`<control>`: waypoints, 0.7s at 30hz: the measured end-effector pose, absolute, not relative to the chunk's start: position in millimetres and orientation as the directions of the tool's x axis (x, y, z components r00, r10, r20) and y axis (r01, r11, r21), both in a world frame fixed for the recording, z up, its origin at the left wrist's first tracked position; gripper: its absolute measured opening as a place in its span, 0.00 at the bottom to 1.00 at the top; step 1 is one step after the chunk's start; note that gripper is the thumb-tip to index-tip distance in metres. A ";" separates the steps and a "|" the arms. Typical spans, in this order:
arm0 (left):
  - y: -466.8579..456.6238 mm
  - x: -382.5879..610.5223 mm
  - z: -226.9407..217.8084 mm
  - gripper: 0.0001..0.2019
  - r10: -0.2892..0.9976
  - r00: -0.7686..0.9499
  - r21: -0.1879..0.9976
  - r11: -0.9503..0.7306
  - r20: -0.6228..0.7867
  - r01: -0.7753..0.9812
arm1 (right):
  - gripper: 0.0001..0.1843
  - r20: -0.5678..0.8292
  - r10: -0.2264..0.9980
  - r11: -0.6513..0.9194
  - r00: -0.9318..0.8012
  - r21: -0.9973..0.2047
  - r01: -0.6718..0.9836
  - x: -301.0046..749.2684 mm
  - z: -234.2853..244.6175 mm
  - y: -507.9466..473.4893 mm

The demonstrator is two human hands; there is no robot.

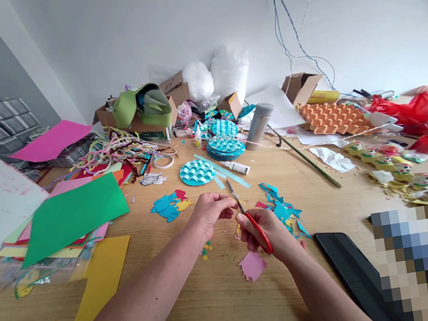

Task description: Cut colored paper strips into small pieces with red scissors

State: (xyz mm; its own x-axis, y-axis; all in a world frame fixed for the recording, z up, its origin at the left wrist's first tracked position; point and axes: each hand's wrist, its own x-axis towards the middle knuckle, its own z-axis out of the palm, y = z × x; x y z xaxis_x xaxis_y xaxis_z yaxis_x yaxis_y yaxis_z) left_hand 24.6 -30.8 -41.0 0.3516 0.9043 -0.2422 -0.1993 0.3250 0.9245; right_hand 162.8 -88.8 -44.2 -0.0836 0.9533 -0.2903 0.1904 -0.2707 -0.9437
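Observation:
My right hand (260, 233) is wrapped round a pair of scissors (259, 227) with red handles, the blades pointing away from me. Just left of the blades, my left hand (215, 211) pinches its fingertips together; whatever they hold is too small or hidden to name. Below the hands lies a pink paper piece (253, 266) with a scalloped edge. Small green and yellow paper dots (207, 250) rest under my left wrist. Blue paper scraps (284, 211) are heaped right of the scissors. Blue paper fish (165, 207), with small red and yellow ones, lie left of my left hand.
A blue wavy paper disc (197, 172) sits ahead, near stacked discs (226, 148), a glue bottle (237, 167) and a grey flask (260, 125). Coloured sheets (77, 216) pile up at left. A black phone (350, 263) lies at right, beside a blurred-out area.

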 end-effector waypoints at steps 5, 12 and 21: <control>-30.8 22.9 -37.2 0.05 0.905 0.334 0.935 0.326 -0.265 -0.142 | 0.28 -0.300 0.949 -0.276 -0.098 -0.939 0.204 163.0 -44.2 -88.9; -30.6 20.1 -33.3 0.04 0.890 0.349 0.940 0.335 -0.292 -0.069 | 0.28 -0.295 0.948 -0.263 -0.123 -0.939 0.222 163.7 -45.3 -88.7; -24.3 20.1 -45.9 0.07 0.859 0.439 0.928 0.351 -0.264 -0.129 | 0.27 -0.287 0.954 -0.262 -0.090 -0.940 0.221 163.8 -45.4 -90.2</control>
State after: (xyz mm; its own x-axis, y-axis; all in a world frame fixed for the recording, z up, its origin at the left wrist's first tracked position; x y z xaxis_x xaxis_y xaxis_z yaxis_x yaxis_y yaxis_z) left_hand 20.1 -24.3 -45.9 0.4389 0.8589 -0.2638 -0.1287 0.3507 0.9276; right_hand 163.8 -90.2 -45.4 -0.0896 0.9538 -0.2867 0.2210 -0.2616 -0.9395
